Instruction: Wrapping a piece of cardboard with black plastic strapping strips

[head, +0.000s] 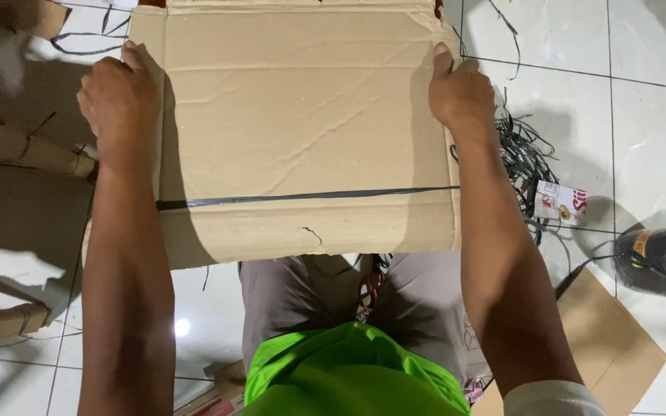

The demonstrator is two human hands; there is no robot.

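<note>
over the lap, the left hand [119, 96] and right hand [462, 94] each clamp a side edge of the cardboard [302, 131], whose black strap [302, 197] looks loose enough to slip off.

The cardboard box [302, 131] sits right in front of me, over my lap, and a strap [302, 198] runs across it from side to side. My left hand [117, 96] is on its left edge and my right hand [462, 92] is on its right edge. A pile of loose straps [526, 158] lies on the floor [649, 115] just right of the box. A small carton [560, 202] lies by that pile, and a wrapped roll [660, 260] is farther right. A flat cardboard sheet [614, 347] lies beside my right arm. Folded cardboard pieces [17, 146] lie left of the box.
</note>
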